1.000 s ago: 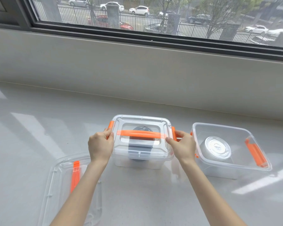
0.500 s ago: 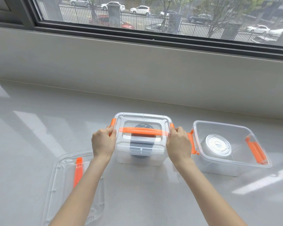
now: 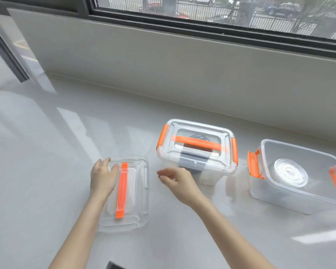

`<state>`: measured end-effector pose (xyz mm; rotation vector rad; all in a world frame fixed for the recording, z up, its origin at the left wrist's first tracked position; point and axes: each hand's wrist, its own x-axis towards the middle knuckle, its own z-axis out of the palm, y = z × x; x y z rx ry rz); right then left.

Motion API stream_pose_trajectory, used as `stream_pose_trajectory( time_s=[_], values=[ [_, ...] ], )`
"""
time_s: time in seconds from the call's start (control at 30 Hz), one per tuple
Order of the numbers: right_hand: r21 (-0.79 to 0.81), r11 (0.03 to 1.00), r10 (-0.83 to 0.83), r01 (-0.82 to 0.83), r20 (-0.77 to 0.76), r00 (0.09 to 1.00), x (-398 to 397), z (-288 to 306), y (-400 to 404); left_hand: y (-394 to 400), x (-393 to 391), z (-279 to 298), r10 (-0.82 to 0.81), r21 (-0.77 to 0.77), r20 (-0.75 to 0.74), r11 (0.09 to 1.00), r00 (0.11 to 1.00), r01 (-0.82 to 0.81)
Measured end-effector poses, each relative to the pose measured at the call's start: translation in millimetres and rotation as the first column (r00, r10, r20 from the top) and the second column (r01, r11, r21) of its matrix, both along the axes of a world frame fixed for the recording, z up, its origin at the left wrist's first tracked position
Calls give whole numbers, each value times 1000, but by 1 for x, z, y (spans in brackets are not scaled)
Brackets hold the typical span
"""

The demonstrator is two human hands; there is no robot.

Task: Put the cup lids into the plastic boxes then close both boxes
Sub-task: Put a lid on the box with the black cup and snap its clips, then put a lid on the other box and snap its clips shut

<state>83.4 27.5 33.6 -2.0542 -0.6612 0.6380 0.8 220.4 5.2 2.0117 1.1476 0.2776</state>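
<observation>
A clear plastic box (image 3: 197, 150) with an orange handle stands closed, both orange side latches down, a dark cup lid dimly visible inside. To its right a second clear box (image 3: 299, 193) stands open with a clear round cup lid (image 3: 289, 172) lying in it and its orange latches swung out. A loose clear box cover (image 3: 138, 193) with an orange handle lies flat at the left. My left hand (image 3: 103, 177) rests on the cover's far left corner, fingers spread. My right hand (image 3: 175, 178) hovers between the cover and the closed box, fingers loosely curled, holding nothing.
Everything sits on a glossy pale counter (image 3: 47, 171) that runs to a low wall under a window (image 3: 221, 8). A dark object's corner (image 3: 114, 265) shows at the bottom edge.
Both hands left the closed box's side latches, which now sit down. My left hand moved onto the loose cover; my right hand drew back toward it. The view swung left.
</observation>
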Motion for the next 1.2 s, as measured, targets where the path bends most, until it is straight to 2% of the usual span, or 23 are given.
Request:
stream_pose_trajectory(
  time_s=[0.07, 0.13, 0.23, 0.33, 0.43, 0.57, 0.7, 0.8, 0.9, 1.03, 1.1, 1.2],
  values=[
    [-89, 996, 9, -17, -85, 996, -8, -22, 8, 5, -16, -19, 34, 2, -136, 999, 990, -34],
    [-169, 985, 9, -36, -156, 988, -14, -39, 13, 5, -27, -31, 43, -20, -195, 999, 980, -48],
    [-234, 969, 27, -74, -198, 980, -22, -57, 20, 0, -34, -36, 34, -76, -158, 996, 987, -46],
    [-231, 970, 35, -83, -205, 978, -27, -64, 25, -1, -37, -37, 46, -150, -157, 986, 986, -70],
    [-197, 978, 30, -69, -197, 980, -31, -65, 30, -4, -35, -36, 140, -210, -126, 964, 982, -164],
    [-84, 996, -42, 30, -143, 989, -39, -48, 29, -15, -38, -21, 250, -256, -35, 934, 968, -250],
    [168, 981, -90, 94, -30, 995, -36, -13, 16, -24, -48, -10, 316, -251, 101, 926, 943, -283],
    [306, 947, -107, 101, 2, 994, -27, 16, 5, -34, -46, 8, 353, -322, 244, 908, 903, -268],
    [403, 904, -145, 145, -31, 989, -12, 44, -15, -51, -27, 33, 329, -374, 385, 910, 862, -180],
    [565, 780, -124, 270, -283, 951, 12, 80, -61, -88, 8, 65, 232, -389, 491, 921, 840, -27],
    [613, 747, -91, 258, -290, 953, 21, 95, -90, -112, 25, 78, 198, -423, 527, 905, 826, 53],
    [643, 732, -95, 224, -230, 969, 29, 116, -138, -154, 53, 98, 165, -518, 567, 833, 807, 193]
  ],
)
